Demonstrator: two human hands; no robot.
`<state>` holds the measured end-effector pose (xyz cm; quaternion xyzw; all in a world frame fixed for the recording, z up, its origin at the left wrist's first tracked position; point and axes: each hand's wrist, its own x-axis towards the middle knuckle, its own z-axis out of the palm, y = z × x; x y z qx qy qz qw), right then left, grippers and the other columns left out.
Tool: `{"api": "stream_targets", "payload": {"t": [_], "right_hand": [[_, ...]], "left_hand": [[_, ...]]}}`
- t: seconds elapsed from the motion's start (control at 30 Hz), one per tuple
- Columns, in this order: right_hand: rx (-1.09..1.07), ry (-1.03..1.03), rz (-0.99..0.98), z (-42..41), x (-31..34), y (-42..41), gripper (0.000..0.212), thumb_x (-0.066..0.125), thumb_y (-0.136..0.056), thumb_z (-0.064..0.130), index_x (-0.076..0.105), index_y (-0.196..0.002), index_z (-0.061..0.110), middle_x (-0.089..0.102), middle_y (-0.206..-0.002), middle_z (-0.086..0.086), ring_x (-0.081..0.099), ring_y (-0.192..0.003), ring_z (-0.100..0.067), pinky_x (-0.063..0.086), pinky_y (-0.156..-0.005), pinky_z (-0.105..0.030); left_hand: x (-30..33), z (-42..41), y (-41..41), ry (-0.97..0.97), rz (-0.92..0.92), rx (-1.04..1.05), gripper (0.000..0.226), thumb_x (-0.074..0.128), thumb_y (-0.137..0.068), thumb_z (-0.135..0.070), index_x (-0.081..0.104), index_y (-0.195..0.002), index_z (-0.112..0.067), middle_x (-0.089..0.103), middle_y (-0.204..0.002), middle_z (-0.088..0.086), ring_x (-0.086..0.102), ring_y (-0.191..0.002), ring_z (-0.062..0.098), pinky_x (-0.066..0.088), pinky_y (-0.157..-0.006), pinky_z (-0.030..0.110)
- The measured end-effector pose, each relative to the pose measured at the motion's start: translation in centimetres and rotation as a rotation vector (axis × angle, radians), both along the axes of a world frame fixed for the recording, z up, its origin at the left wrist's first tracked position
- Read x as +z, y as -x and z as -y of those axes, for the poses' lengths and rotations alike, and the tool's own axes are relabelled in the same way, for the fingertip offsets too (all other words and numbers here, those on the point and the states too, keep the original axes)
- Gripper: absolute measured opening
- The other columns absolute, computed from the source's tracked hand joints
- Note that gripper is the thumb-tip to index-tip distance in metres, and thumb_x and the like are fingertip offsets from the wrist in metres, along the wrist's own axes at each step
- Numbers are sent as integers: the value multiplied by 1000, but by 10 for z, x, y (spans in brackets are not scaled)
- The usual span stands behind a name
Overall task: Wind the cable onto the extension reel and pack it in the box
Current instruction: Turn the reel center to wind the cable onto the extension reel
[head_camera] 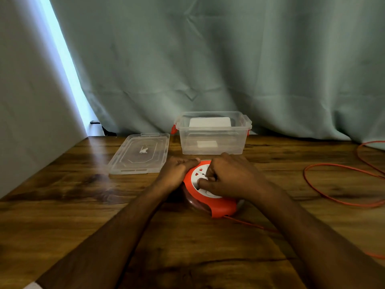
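A round orange extension reel (pixel 220 206) with a white socket face lies flat on the wooden table (pixel 83 215). My left hand (pixel 177 170) grips its left rim. My right hand (pixel 229 177) rests on the white centre, fingers pinched on a part there. An orange cable (pixel 333 185) leaves the reel's near edge, passes under my right forearm and lies in loose loops on the right of the table. A clear plastic box (pixel 212 142) with orange latches stands open just behind the reel.
The box's clear lid (pixel 139 153) lies flat to the left of the box. A grey-green curtain (pixel 229 59) hangs along the table's back edge. A pale wall stands at the left.
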<state>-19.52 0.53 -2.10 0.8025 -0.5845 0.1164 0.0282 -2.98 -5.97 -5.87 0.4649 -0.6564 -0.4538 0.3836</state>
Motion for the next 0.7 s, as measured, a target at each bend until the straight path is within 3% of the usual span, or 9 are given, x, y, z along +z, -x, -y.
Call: {"api": "stream_targets", "payload": {"t": [0.07, 0.17, 0.23, 0.33, 0.43, 0.53, 0.6, 0.7], "right_hand": [[-4, 14, 4, 0, -2, -1, 48, 59, -91, 66, 62, -64, 26, 66, -78, 3, 61, -73, -15, 52, -73, -33], [1, 34, 18, -2, 1, 4, 51, 63, -90, 61, 53, -56, 24, 53, -66, 10, 56, -69, -11, 38, -61, -26], [18, 57, 70, -3, 5, 11, 37, 70, -87, 54, 61, -65, 25, 57, -67, 13, 56, -70, -5, 34, -58, -22], [95, 48, 204, -3, 13, 25, 15, 78, -77, 38, 68, -81, 28, 66, -79, 16, 59, -74, -1, 48, -60, -26], [102, -102, 221, -2, 18, 38, 38, 83, -72, 25, 63, -103, 34, 65, -103, 19, 61, -85, 1, 48, -56, -15], [117, -216, 276, -1, 17, 46, 55, 86, -72, 22, 56, -115, 38, 64, -122, 14, 64, -109, -9, 63, -71, -30], [121, -227, 296, -1, 16, 48, 61, 88, -73, 22, 53, -121, 36, 67, -124, 16, 63, -117, -11, 64, -81, -38], [122, -238, 299, -2, 18, 48, 69, 89, -73, 22, 45, -124, 34, 69, -126, 14, 62, -119, -11, 63, -87, -40]], "left_hand": [[0, -1, 1, -2, -8, 5, 23, 61, -101, -35, 79, -93, -24, 81, -90, 1, 79, -80, 20, 62, -74, 32], [0, -1, 2, 2, -32, -1, 25, 62, -101, -31, 82, -92, -20, 82, -87, 4, 79, -78, 21, 61, -77, 34], [-1, 0, 1, 14, -17, -2, 26, 62, -101, -31, 82, -94, -17, 83, -88, 5, 80, -80, 23, 62, -79, 36], [-1, 0, 1, 23, 2, 1, 27, 60, -103, -32, 81, -90, -20, 82, -84, 3, 79, -75, 19, 60, -69, 29], [0, -1, -1, 20, 19, 4, 28, 60, -103, -33, 79, -87, -20, 81, -79, 2, 78, -69, 16, 57, -62, 24], [0, 0, 0, 3, 28, 8, 30, 61, -102, -36, 80, -89, -17, 81, -81, 6, 79, -71, 20, 58, -64, 27], [-1, 0, 0, 2, 35, 11, 31, 61, -102, -36, 81, -91, -16, 82, -82, 6, 79, -71, 20, 59, -65, 28], [0, 0, 0, 3, 37, 10, 30, 60, -102, -36, 80, -89, -18, 81, -79, 3, 78, -68, 18, 58, -62, 25]]}}
